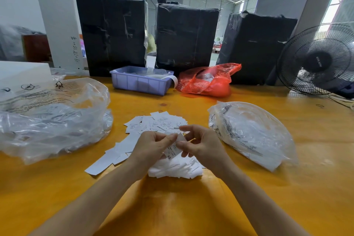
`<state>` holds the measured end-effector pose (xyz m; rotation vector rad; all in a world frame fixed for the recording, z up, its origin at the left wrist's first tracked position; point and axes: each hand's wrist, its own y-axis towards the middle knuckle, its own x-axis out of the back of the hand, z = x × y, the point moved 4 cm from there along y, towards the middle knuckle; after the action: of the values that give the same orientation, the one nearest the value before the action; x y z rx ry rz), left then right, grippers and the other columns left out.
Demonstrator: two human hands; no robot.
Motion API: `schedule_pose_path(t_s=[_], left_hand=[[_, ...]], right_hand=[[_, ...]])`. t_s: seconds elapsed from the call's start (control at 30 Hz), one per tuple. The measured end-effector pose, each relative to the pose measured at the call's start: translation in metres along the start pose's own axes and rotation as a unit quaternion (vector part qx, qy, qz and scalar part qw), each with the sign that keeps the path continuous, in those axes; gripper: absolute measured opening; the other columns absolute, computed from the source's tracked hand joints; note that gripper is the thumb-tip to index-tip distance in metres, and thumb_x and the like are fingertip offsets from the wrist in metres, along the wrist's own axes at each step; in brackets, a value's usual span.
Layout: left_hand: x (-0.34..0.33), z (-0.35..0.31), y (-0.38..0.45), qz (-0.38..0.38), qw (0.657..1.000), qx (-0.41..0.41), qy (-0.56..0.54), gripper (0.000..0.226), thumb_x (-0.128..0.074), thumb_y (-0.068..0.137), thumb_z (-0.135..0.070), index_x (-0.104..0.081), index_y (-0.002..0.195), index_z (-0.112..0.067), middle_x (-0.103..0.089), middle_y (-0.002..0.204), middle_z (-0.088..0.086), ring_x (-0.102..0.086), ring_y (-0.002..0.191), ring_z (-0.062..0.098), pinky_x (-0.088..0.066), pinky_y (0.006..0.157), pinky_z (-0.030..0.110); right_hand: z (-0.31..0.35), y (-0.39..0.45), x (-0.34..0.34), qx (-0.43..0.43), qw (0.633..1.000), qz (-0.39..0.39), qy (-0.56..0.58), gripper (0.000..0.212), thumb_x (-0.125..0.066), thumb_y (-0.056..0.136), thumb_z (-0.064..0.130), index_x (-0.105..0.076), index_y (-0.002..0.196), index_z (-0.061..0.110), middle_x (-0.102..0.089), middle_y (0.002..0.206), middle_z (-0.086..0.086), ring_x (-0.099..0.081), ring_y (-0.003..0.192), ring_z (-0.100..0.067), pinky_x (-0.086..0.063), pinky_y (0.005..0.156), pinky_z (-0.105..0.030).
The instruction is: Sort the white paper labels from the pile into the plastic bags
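Note:
A loose pile of white paper labels (159,123) lies on the yellow table (191,207) in front of me, spreading toward the left and near side. My left hand (153,146) and my right hand (199,143) meet above the pile, and both pinch one white label (173,149) marked XS. More white labels (176,167) are heaped under my hands. A large clear plastic bag (51,119) sits to the left. A smaller clear plastic bag (249,132) holding labels lies to the right.
A lilac plastic bin (139,82) and a red plastic bag (208,81) stand at the back of the table. Behind them are three black wrapped bales (113,32). A black fan (318,59) stands at the far right. A white box (21,72) is at the far left.

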<state>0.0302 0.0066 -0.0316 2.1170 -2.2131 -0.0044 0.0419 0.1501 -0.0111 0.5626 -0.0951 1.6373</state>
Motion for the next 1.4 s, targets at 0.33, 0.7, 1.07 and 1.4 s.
schedule_pose_path(t_s=[0.33,0.7,1.07,1.4], left_hand=[[0.000,-0.003,-0.004,-0.076,0.984,0.031,-0.157,0.020,-0.066,0.085,-0.028,-0.076,0.088,-0.011,-0.074,0.083,0.006,-0.068,0.076,0.018,-0.054,0.070,0.032],[0.015,-0.003,0.003,0.024,0.985,0.129,-0.111,0.018,-0.073,0.078,-0.015,-0.069,0.082,0.002,-0.067,0.059,0.008,-0.061,0.047,0.013,-0.049,0.044,0.019],[0.021,0.001,0.011,0.013,0.999,0.035,0.032,0.012,-0.073,0.081,-0.011,-0.071,0.074,-0.002,-0.067,0.056,0.009,-0.060,0.045,0.012,-0.046,0.044,0.018],[0.094,-0.064,0.010,-0.243,0.919,-0.190,0.244,0.017,-0.064,0.089,-0.015,-0.071,0.078,-0.004,-0.069,0.067,0.007,-0.060,0.049,0.005,-0.047,0.047,0.018]], right_hand=[[0.007,-0.005,-0.019,0.076,0.997,-0.023,-0.010,0.030,-0.072,0.082,0.018,-0.069,0.111,0.018,-0.070,0.101,0.007,-0.066,0.078,-0.006,-0.053,0.071,-0.020],[-0.018,0.001,0.000,-0.172,0.919,-0.087,0.345,0.015,-0.065,0.081,-0.008,-0.063,0.094,0.000,-0.067,0.069,-0.010,-0.066,0.056,-0.015,-0.052,0.053,-0.018],[-0.015,0.000,0.004,-0.142,0.933,-0.131,0.304,0.017,-0.069,0.077,-0.008,-0.062,0.091,-0.001,-0.067,0.075,-0.015,-0.067,0.060,-0.020,-0.054,0.058,-0.023],[0.023,-0.002,0.058,0.152,0.926,-0.281,-0.199,0.014,-0.069,0.077,-0.005,-0.070,0.085,0.006,-0.069,0.074,-0.002,-0.063,0.062,-0.015,-0.047,0.063,-0.023]])
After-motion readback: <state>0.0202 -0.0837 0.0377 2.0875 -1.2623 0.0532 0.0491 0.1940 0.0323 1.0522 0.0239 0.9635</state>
